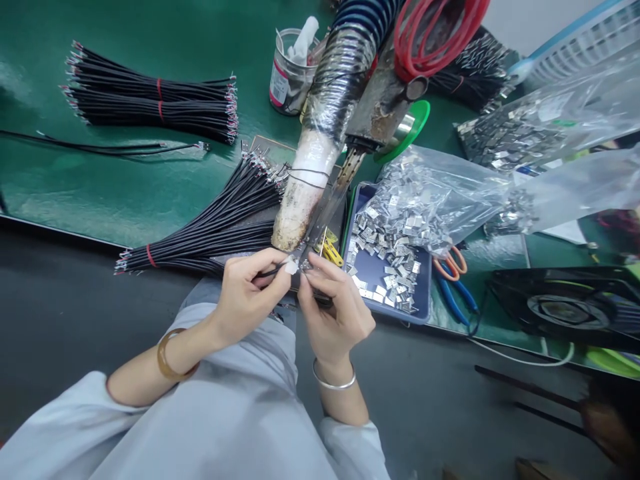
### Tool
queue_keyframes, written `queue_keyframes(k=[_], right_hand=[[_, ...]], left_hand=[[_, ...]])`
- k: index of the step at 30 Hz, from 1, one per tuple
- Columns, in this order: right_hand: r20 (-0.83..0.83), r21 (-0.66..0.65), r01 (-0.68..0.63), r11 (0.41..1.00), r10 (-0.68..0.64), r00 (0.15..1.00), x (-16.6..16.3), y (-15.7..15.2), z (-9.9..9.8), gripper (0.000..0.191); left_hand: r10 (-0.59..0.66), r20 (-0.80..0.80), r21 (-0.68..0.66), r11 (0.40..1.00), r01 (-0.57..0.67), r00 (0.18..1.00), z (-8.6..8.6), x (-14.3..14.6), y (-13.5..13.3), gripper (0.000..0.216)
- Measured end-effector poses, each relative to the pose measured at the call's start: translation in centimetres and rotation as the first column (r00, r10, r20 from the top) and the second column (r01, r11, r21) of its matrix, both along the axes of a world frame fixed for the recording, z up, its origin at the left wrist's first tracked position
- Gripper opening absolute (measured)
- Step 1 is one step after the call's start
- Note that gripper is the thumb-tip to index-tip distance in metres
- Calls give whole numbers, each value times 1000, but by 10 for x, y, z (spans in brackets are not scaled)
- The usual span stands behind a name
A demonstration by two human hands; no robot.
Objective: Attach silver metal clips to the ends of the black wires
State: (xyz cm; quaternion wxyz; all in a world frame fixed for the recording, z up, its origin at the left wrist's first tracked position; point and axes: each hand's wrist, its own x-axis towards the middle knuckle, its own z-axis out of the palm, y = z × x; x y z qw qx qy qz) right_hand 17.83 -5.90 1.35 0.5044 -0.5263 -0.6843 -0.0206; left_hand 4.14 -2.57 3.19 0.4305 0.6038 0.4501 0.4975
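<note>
Both hands meet at the table's front edge, under the tip of what looks like a mounted soldering iron (345, 173). Thumb and forefinger of my left hand (247, 293) pinch a black cable (271, 271), whose end has a small whitish piece (291, 266) by it. My right hand (340, 310) is closed in a pinch around a small shiny metal part (305, 265), partly covered by the fingertips. The two hands nearly touch. Left of them fans a bundle of black cables (215, 213), tied with a red band.
A taped hose (320, 120) hangs beside the iron. To the right, a blue tray (423, 313) holds small metal parts and a plastic bag (450, 193). Pliers (455, 297), a black fan (565, 307), another cable bundle (125, 100) and a jar (280, 87) stand around.
</note>
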Motion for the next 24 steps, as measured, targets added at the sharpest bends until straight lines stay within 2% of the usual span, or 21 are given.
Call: queue_keyframes(k=[5,8,16,20,22,24], right_hand=[[1,7,1,1000,-1,1000,-2,-1,2,18],[16,16,-18,1000,17,1000,0,-4,-1,16],[97,-5,-51,999,52,994,9,-6,-4,14],[183,-7,-129,992,128,975,13,-4,-6,12],[129,4,-161,987,159,979,12,-5,-8,10],[-3,-21,-141,990,140,990,9,-6,-8,9]], left_hand=[[22,-24,77,997,-20,999,-1,0,1,17],[15,-38,78,997,-12,999,-3,0,1,15],[-45,-53,6,999,45,998,-2,-3,-1,13],[-179,17,-111,977,180,984,2,-10,1,18],[-239,48,-154,957,244,970,2,-14,2,18],[-261,58,-172,948,268,963,2,-17,2,15]])
